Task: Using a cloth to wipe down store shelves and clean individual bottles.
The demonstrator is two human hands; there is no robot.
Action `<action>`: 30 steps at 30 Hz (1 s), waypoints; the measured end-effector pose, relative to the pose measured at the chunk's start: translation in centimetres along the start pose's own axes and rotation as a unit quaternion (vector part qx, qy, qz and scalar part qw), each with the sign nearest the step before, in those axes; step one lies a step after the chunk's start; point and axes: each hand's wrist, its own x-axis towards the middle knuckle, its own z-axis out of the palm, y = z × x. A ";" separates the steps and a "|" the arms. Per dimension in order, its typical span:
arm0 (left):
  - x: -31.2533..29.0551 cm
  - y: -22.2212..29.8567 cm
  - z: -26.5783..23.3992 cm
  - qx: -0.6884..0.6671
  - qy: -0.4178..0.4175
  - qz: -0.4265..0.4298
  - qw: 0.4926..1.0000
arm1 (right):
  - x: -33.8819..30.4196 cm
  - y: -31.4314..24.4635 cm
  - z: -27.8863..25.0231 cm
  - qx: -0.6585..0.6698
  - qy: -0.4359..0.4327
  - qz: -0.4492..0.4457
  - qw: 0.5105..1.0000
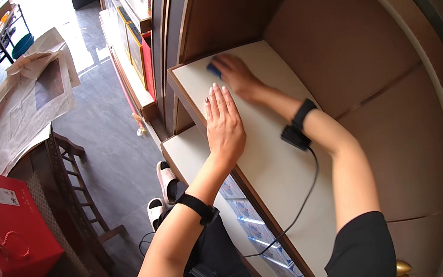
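A small blue cloth [213, 69] lies near the far left corner of a pale shelf board [278, 164], pressed under the fingers of the right hand [236, 76], which is closed down over it. The left hand [223, 122] rests flat and open on the same board just beside, fingers together, at the wood-trimmed front edge. Both wrists wear black bands; a cable runs from the right one. Below the shelf, blue-and-white boxes [256, 228] stand in a row. Farther left, a red gift bag [7, 230] sits by a newspaper-covered table [25, 106].
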 end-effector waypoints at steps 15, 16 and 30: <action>0.4 1.2 0.1 -0.034 0.003 0.003 0.999 | -2.2 10.6 -0.5 -0.110 0.008 0.086 0.990; 0.2 0.8 0.2 -0.036 0.000 0.005 0.999 | -2.4 8.6 -1.0 -0.035 -0.014 0.071 0.997; 0.2 0.8 0.1 -0.017 -0.002 0.011 1.000 | -2.9 11.2 -1.3 -0.030 -0.068 0.180 0.981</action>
